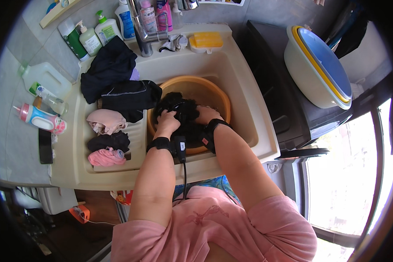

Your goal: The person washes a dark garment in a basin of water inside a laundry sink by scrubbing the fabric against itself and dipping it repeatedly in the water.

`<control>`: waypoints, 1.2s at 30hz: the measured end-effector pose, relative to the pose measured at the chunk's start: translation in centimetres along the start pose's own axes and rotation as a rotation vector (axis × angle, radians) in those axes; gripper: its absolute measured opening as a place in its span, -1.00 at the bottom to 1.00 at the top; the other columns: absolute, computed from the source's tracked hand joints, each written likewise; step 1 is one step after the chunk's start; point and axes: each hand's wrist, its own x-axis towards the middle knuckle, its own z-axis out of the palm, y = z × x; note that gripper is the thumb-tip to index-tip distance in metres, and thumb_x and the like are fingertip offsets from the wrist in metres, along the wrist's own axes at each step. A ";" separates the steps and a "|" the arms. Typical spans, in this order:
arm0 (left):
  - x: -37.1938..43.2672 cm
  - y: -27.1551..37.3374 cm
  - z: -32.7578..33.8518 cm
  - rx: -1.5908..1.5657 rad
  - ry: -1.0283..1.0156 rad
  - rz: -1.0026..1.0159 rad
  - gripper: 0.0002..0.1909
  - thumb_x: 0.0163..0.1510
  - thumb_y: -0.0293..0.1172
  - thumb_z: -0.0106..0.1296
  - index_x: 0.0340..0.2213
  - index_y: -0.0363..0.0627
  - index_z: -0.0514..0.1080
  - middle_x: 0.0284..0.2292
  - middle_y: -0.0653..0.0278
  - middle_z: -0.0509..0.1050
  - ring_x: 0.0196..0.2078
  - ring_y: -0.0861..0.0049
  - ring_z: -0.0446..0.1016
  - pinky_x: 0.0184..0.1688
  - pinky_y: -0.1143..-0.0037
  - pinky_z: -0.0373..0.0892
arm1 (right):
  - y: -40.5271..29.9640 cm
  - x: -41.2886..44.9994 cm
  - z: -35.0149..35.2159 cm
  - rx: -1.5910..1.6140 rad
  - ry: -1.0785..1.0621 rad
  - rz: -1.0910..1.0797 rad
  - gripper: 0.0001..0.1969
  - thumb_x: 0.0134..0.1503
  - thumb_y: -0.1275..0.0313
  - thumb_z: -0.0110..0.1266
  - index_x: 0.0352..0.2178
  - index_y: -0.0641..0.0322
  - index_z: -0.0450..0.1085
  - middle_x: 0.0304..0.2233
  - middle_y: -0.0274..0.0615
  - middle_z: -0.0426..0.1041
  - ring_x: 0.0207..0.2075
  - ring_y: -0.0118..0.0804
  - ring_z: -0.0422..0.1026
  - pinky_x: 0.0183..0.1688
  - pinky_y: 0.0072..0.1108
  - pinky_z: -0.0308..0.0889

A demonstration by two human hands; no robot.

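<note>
Wet black cloth lies bunched in an orange plastic basin that stands in the laundry sink. My left hand grips the cloth at its left part, the thumb over the top. My right hand is on the cloth's right side, its fingers partly hidden by cloth and water; how firmly it grips does not show. Both wrists wear black straps with small devices. Left of the basin, on the ribbed board, lie folded black clothes, a beige cloth, a dark bundle and a pink bundle.
The faucet rises behind the basin, beside a grey rag and yellow soap bars on a dish. Bottles line the back and left; a phone lies at far left. Nested basins lean on a black cabinet at right.
</note>
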 end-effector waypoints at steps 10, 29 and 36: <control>-0.1 1.0 -1.6 -1.369 -0.229 -0.138 -0.51 -0.08 -0.20 -0.21 -0.06 -0.01 0.15 -0.12 0.20 0.26 -0.03 0.31 0.15 0.00 0.19 -0.04 | -3.7 -1.0 -2.9 1.017 0.135 -0.162 -0.55 -0.30 0.55 -0.04 -0.23 0.20 0.28 -0.32 -0.07 0.36 -0.26 -0.23 0.33 -0.23 -0.58 0.22; -0.2 2.5 -1.5 -1.651 -0.270 0.028 -0.72 0.03 -0.22 -0.25 -0.28 -0.12 0.27 -0.30 0.26 0.34 -0.22 0.45 0.29 -0.16 0.45 0.23 | -7.8 -3.7 -4.9 0.294 0.715 -0.387 -0.75 -0.02 0.25 -0.20 -0.47 0.23 0.23 -0.41 -0.01 0.32 -0.40 0.02 0.33 -0.35 -0.32 0.27; -0.2 2.0 -1.7 -1.333 -0.078 0.147 -0.83 -0.04 -0.34 -0.12 -0.34 -0.05 0.31 -0.39 0.31 0.39 -0.37 0.51 0.36 -0.32 0.38 0.24 | -1.9 -0.2 -3.7 0.319 0.794 -0.133 -0.70 -0.05 0.18 -0.13 -0.47 0.22 0.26 -0.38 -0.04 0.32 -0.35 -0.03 0.33 -0.33 -0.34 0.26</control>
